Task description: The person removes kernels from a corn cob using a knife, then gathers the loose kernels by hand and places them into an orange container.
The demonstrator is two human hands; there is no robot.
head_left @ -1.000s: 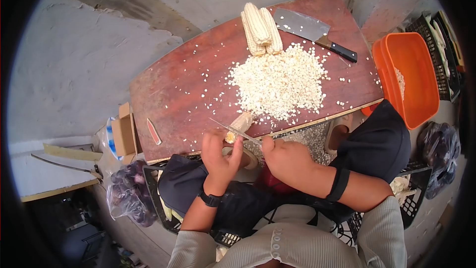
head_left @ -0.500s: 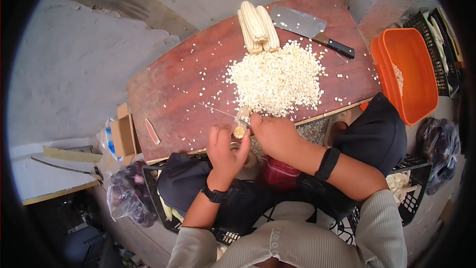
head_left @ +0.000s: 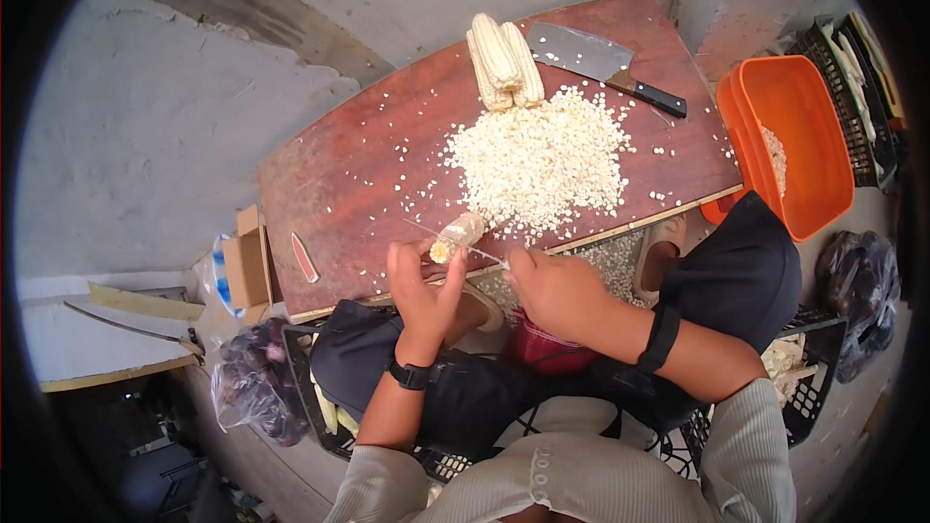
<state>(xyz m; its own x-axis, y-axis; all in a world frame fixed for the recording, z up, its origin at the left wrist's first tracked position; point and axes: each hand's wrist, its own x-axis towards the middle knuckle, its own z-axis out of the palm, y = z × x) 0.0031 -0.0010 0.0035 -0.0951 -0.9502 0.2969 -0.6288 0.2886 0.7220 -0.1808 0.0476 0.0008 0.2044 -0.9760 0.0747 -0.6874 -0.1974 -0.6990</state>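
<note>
My left hand [head_left: 421,286] is closed on a corn cob [head_left: 463,230], its fingers and thumb around the yellowish near end. The cob lies tilted at the table's front edge, its far end pointing toward the loose kernels. From my right hand [head_left: 552,289], closed in a fist, a thin pale rod [head_left: 489,257] reaches left across the cob; its exact kind I cannot tell. Just beyond the cob is a wide heap of white corn kernels [head_left: 542,160]. Several whole cobs [head_left: 502,63] are stacked behind the heap.
On the reddish table [head_left: 339,174] a cleaver [head_left: 591,56] lies at the back right and a small red-handled knife-like tool [head_left: 304,257] at the left. Orange tubs [head_left: 809,136] stand to the right, with kernels inside. A cardboard box [head_left: 249,261] is at the left.
My right hand has moved right and down, away from the cob, with the rod drawn along. My left hand has shifted slightly left, and more of the cob shows.
</note>
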